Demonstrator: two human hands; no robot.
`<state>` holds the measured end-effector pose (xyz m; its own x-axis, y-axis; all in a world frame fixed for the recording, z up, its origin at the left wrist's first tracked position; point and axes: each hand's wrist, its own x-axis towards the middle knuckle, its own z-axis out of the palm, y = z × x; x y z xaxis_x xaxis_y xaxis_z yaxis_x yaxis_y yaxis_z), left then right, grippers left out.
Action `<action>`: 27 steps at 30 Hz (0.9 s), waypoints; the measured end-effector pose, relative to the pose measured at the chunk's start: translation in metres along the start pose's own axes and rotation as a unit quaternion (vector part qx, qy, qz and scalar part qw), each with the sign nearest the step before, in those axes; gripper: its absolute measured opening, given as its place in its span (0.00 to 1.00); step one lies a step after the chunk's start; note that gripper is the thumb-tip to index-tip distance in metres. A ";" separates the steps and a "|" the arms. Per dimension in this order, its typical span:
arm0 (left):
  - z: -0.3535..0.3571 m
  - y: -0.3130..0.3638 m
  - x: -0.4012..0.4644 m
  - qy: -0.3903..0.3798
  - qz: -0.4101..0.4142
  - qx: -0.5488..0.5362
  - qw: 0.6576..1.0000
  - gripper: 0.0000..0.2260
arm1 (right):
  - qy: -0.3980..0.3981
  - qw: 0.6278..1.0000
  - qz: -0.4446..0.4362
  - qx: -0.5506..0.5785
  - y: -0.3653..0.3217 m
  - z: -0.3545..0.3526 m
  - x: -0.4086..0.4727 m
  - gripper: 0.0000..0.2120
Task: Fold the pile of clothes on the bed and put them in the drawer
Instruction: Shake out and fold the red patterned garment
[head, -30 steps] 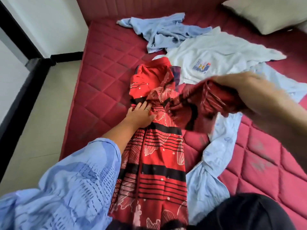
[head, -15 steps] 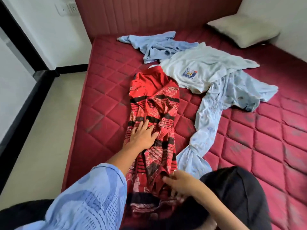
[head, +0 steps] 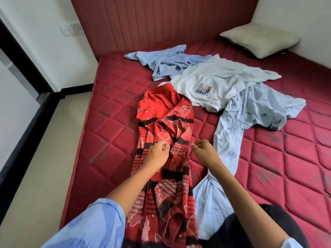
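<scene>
Four loose garments on the bed: one red dress (head: 164,140), one blue shirt (head: 166,61), one white tee (head: 220,83), one pale printed piece (head: 250,113). One pillow (head: 259,41), and two hands, left (head: 157,154) and right (head: 206,153).

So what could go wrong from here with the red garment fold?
1. The red patterned garment is bunched and twisted at its middle, so folding now may lock in creases.
2. Only the left hand pinches the fabric; the right hand hovers beside it holding nothing, so a pull could skew it.
3. The pale blue printed garment lies alongside and might get dragged in.
</scene>
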<state>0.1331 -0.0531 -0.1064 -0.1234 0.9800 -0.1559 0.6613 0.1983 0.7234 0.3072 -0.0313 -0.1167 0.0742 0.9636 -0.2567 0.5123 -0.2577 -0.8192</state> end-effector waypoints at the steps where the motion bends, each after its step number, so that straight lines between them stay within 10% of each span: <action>1: 0.002 0.000 0.008 -0.004 -0.022 -0.027 0.999 0.08 | 0.007 1.000 0.015 0.023 -0.001 0.001 0.013 0.17; 10: 0.016 0.013 0.087 -0.078 -0.220 -0.368 0.900 0.12 | 0.048 0.961 0.099 0.254 -0.017 0.013 0.139 0.07; 19: 0.033 0.019 0.127 -0.075 -0.258 -0.399 0.877 0.08 | 0.035 0.948 0.157 0.274 -0.053 0.022 0.189 0.04; 27: 0.027 -0.001 0.128 0.115 -0.128 -0.508 0.844 0.05 | -0.219 0.809 0.014 0.546 -0.113 0.037 0.188 0.12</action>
<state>0.1362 0.0720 -0.1450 -0.3845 0.8570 -0.3432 -0.3692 0.1980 0.9080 0.2316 0.1760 -0.0915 -0.3605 0.9002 -0.2442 -0.5624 -0.4187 -0.7130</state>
